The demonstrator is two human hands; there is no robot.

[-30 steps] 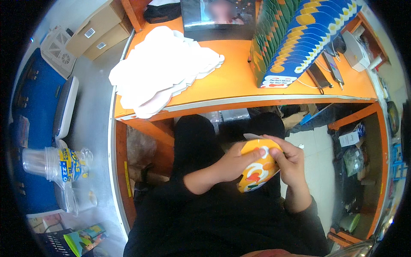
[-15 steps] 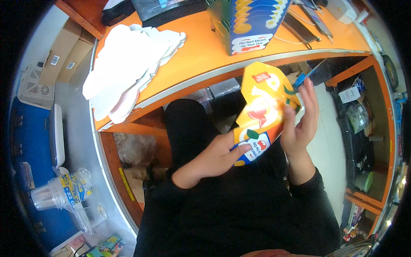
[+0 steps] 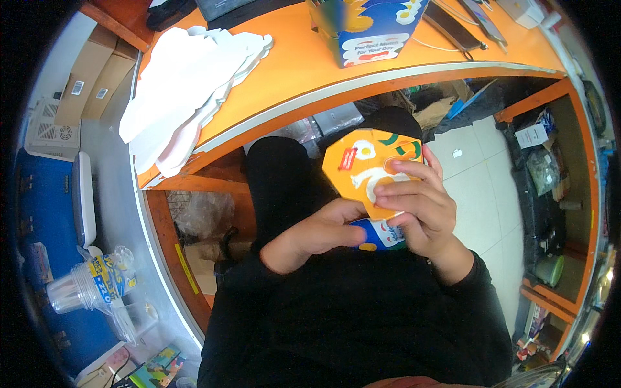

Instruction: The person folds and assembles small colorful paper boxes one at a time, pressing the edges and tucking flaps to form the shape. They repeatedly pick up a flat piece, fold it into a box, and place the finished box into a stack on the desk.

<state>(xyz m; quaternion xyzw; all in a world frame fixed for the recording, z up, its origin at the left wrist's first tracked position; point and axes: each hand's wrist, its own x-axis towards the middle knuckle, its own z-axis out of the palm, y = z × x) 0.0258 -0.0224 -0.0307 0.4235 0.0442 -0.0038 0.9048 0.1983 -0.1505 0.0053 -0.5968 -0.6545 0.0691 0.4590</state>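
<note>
Above my lap I hold a printed carton (image 3: 362, 155), yellow-orange with egg pictures on its upper panel and a blue part lower down. My left hand (image 3: 317, 234) grips the carton's blue lower part, its thumb lying across the front. Curled over the yellow panel are the fingers of my right hand (image 3: 424, 210), with the thumb below near the blue part. The carton's underside is hidden. On the orange desk ahead stands a stack of nested blue cartons (image 3: 378, 48) with similar egg pictures. White flat cardboard blanks (image 3: 187, 84) lie piled at the desk's left.
The orange desk (image 3: 297, 64) has its front edge beyond my knees. Phones (image 3: 456, 29) and a cable lie at its right. A side counter at left bears wrapped plastic cups (image 3: 84, 288). Orange-framed shelving (image 3: 579, 194) stands right, beside the tiled floor (image 3: 482, 187).
My right hand has gone from open beside the carton to curled over its yellow panel. The panel has folded down toward me and the carton looks shorter. My view has shifted slightly.
</note>
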